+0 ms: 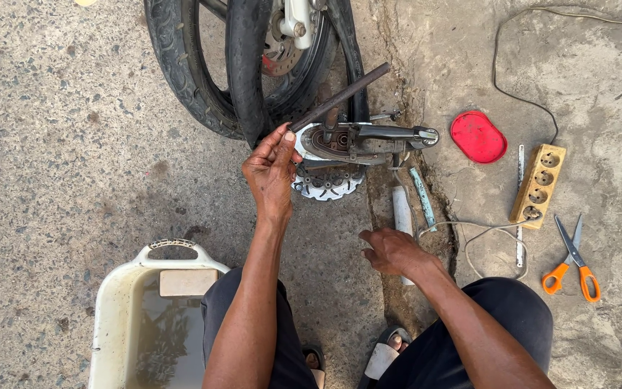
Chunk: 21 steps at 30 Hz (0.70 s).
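The left hand holds a dark metal rod. The right hand rests half closed on the concrete. The white basin contains murky water and a pale block.

The ground is rough grey concrete, speckled with small stones and lit by flat, even daylight with soft shadows. A ragged crack filled with dirt runs up through it between smoother and coarser patches. A white plastic tub of murky water stands at the lower left. To the right lie a red oval lid, a yellow power strip with its black cable, and orange-handled scissors.
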Each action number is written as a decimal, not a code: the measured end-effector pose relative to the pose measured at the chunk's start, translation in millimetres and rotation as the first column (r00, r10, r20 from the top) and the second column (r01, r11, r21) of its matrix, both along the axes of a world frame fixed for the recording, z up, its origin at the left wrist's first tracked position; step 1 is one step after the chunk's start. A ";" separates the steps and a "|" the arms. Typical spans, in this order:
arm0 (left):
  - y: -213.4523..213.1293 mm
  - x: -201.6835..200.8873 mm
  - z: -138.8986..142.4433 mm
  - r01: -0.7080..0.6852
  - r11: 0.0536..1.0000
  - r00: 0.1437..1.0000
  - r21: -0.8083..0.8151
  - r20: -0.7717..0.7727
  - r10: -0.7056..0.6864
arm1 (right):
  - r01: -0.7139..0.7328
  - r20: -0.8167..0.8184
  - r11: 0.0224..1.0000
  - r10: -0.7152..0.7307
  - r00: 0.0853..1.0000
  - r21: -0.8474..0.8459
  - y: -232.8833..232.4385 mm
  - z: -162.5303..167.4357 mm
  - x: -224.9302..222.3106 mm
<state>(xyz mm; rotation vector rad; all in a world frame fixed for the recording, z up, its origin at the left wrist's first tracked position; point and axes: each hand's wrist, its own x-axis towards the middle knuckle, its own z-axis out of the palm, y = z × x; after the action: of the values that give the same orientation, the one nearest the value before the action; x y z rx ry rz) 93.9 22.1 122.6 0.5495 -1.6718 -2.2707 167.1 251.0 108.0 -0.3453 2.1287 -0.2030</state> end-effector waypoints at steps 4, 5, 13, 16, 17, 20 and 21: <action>-0.7 1.4 -1.7 0.002 1.000 1.000 0.002 -0.014 -0.002 | -0.014 -0.013 1.000 0.014 1.000 -0.017 -1.4 0.4 0.2; -1.3 1.6 -2.1 0.002 1.000 1.000 0.000 -0.019 -0.002 | -0.019 -0.014 1.000 0.018 1.000 -0.015 -2.2 0.8 0.3; -0.1 0.1 -4.2 -0.032 0.999 0.999 -0.029 -0.019 0.031 | 0.000 -0.007 1.000 0.000 1.000 -0.006 -5.2 3.9 1.0; 1.2 -0.5 -5.6 -0.038 0.999 0.999 -0.032 -0.021 0.038 | -0.010 -0.007 1.000 0.010 1.000 0.005 -4.1 2.8 0.9; 1.0 -0.4 -6.3 -0.040 0.999 0.999 -0.033 -0.028 0.039 | -0.018 -0.012 1.000 0.018 1.000 0.004 -3.9 1.8 1.1; 1.7 -0.6 -7.9 -0.034 0.999 0.998 0.003 -0.046 0.034 | -0.016 -0.035 0.999 0.014 0.999 -0.036 -1.5 -1.8 1.6; 1.5 -0.5 -8.3 -0.037 0.999 0.998 0.001 -0.043 0.037 | -0.013 -0.025 0.999 0.012 1.000 -0.030 -1.4 -3.4 1.8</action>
<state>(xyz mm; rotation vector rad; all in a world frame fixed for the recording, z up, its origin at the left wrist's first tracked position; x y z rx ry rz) 93.4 23.6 114.4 0.5237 -1.6280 -2.2400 168.8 249.6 104.6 -0.3806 2.1492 -0.2253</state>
